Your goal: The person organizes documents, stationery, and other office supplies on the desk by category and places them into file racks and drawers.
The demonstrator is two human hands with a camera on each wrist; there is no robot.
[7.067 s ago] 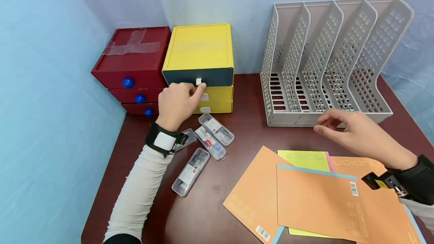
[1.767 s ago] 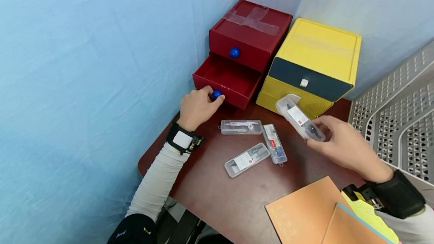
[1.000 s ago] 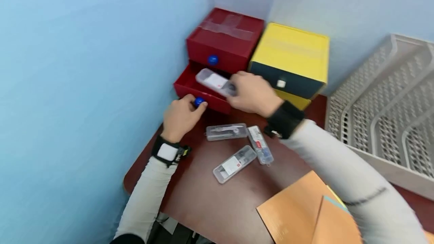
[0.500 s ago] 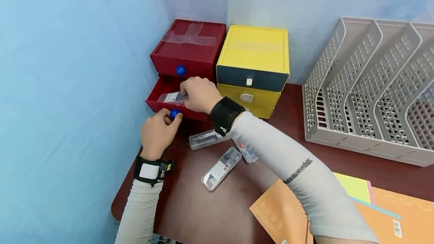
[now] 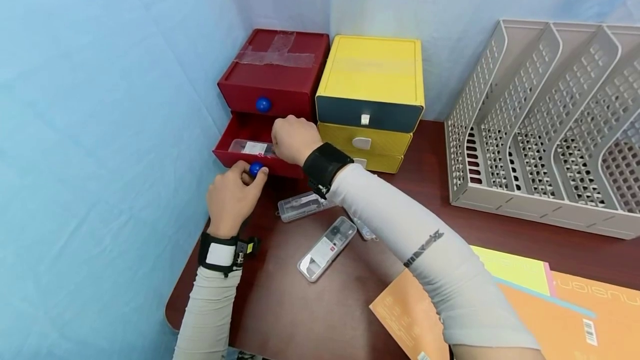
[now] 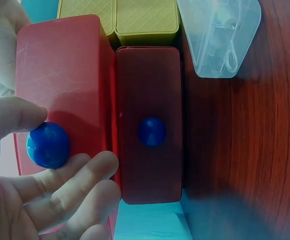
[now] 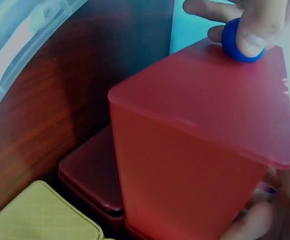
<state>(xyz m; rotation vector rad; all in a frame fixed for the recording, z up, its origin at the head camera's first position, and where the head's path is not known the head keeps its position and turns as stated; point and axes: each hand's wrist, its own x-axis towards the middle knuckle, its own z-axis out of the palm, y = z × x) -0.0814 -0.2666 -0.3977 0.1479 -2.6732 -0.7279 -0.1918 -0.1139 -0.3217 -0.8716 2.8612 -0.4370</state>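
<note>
The red cabinet's middle drawer (image 5: 282, 168) is pulled out. My left hand (image 5: 230, 199) pinches its blue knob (image 5: 255, 169) between thumb and fingers, as the left wrist view also shows. Inside the drawer, a clear plastic compass case (image 5: 254, 148) with a white label lies nearly flat along the front. My right hand (image 5: 295, 138) reaches over the drawer's right side with curled fingers on the case's right end, which the hand covers. In the right wrist view, the drawer wall hides most of the right fingers.
A similar case (image 5: 327, 249), a case holding a compass (image 5: 302, 206) and one partly under the right sleeve lie on the table. A yellow drawer cabinet (image 5: 370, 71) adjoins the red one. Right are a grey file rack (image 5: 540, 210) and orange and yellow notebooks (image 5: 545, 315).
Seven seconds ago the red drawer was closed. My left hand has taken its knob and the drawer is out. My right hand has carried a case from the table into it, where it now lies flatter.
</note>
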